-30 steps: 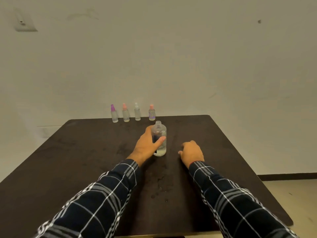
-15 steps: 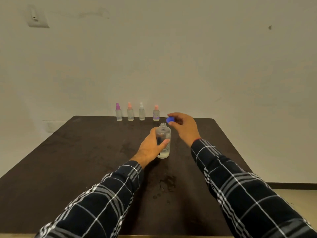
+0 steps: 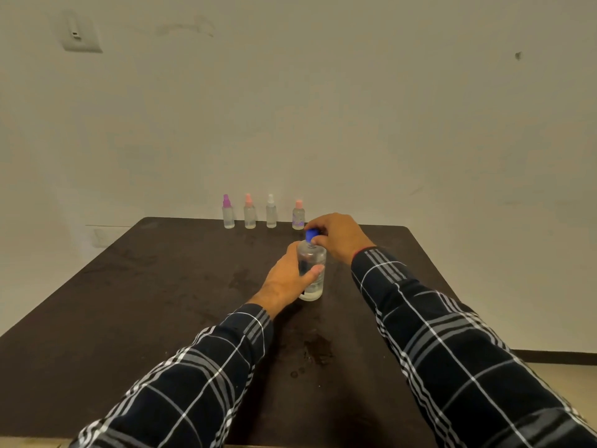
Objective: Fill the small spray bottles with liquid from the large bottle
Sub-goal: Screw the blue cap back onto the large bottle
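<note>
The large clear bottle stands upright near the middle of the dark table, with a little liquid at its bottom. My left hand is wrapped around its body. My right hand holds a blue cap on the bottle's neck. Several small spray bottles stand in a row at the table's far edge: a purple-topped one, a pink-topped one, a white-topped one and a labelled pink-topped one.
Wet spots lie on the table in front of the large bottle. A pale wall rises right behind the far edge, with a switch plate at upper left. Floor shows past the table's right edge.
My right hand rose from the table with the blue cap and brought it down onto the large bottle's neck. My left hand stayed on the bottle.
</note>
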Motion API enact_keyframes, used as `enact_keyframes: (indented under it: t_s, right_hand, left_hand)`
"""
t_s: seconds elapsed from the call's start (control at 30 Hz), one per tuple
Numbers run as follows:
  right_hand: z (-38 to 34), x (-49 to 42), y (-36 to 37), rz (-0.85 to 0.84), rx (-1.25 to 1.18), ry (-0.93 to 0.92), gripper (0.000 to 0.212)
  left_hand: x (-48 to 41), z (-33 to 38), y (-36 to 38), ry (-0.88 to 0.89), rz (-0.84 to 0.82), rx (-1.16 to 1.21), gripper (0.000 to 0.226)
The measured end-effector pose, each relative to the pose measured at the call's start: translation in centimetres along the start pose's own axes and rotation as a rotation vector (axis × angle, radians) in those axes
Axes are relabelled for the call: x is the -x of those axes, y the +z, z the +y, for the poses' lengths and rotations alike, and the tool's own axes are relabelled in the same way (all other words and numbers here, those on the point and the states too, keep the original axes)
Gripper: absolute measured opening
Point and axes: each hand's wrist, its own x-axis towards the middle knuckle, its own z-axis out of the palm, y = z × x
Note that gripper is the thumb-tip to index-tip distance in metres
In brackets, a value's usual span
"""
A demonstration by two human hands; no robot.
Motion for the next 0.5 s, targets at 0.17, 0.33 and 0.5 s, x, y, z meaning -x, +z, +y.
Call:
enact_keyframes:
  t_s: [0.17, 0.33, 0.5]
  right_hand:
    - [-0.8, 0.0, 0.9, 0.106, 0.079, 0.121, 0.028]
    - [-1.4, 1.2, 2.4, 0.257, -0.010, 0.215, 0.026]
    - [0.0, 1.8, 3.0, 0.134, -0.191, 0.278, 0.058]
  left_hand:
    - [0.3, 0.1, -0.1, 0.010, -0.014, 0.018, 0.063]
    - [0.4, 0.4, -0.1, 0.003, -0.014, 0.025, 0.066]
    - [0.5, 0.8, -0.5, -0.001, -0.049, 0.022, 0.067]
